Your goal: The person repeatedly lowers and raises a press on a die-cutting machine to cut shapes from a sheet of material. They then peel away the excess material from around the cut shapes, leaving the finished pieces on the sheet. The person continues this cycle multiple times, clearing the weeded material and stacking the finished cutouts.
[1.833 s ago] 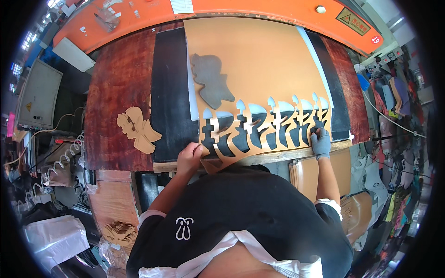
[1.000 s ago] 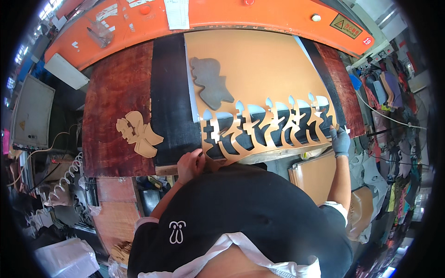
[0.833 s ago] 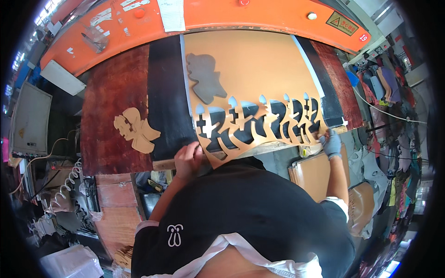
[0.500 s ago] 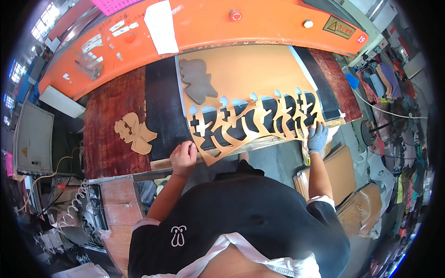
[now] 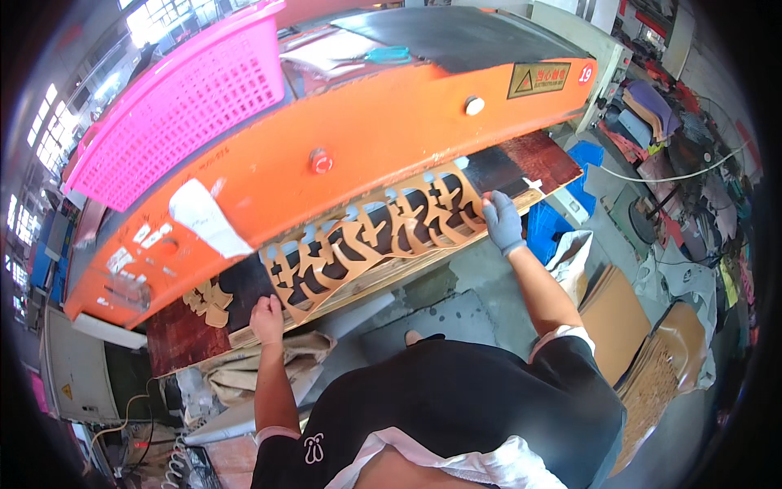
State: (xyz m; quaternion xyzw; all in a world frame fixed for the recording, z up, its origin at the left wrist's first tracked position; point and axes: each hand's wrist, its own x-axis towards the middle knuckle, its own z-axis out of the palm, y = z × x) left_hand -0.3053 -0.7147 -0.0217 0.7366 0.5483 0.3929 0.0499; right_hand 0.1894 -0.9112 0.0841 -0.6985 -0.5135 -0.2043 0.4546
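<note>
Bright windows (image 5: 159, 20) glow upper left, above grey floor (image 5: 489, 281).

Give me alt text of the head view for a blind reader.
A person's bare left hand and grey-gloved right hand are at opposite ends of a tan cut-out sheet on a bench. An orange machine spans the far side, a pink basket on top; tan pieces lie at left.

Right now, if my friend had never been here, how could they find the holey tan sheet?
Start at the long orange machine beam. Just under its near edge, between the bare left hand and the gloved right hand, is the tan sheet. Unlike the small tan cut pieces farther left, it's one wide strip with a row of curvy holes.
</note>
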